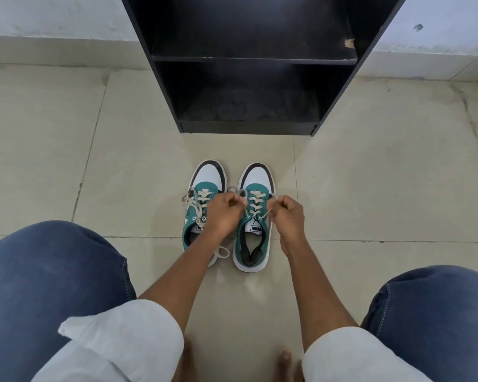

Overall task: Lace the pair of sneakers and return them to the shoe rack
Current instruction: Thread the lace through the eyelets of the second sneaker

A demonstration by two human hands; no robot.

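Beige tile floor [66, 161] fills most of the view, w/ grey grout lines and a few dark scuffs. At top centre stands a black shoe rack [249, 60], open-fronted, two shelves visible, backed against a pale wall [53, 15]; a chip shows on the upper shelf's right edge. Person's knees in blue jeans [47, 285] frame the bottom left & right corners, white rolled sleeves [127, 340] just inside them, bare forearms reaching fwd to the middle.

Pair of sneakers sits on the floor just in front of the rack, side by side, toes pointing at the rack, not touching it. Both are teal w/ white toe caps, black trim, white soles. Left sneaker [204, 186] has cream laces threaded, ends lying loose over its left side and by its heel. Right sneaker [255, 238] has cream laces [255, 201] crossed up the front, tongue label readable near the opening.

Left hand [224, 213] hovers over the gap between the two shoes, partly covering the left sneaker; its grip is pinched narrow on one lace end of the right sneaker. Right hand [287, 213] is at the right sneaker's outer side, grip likewise pinched narrow on the other lace end. Both ends run taut from the top eyelets up to the fingertips.
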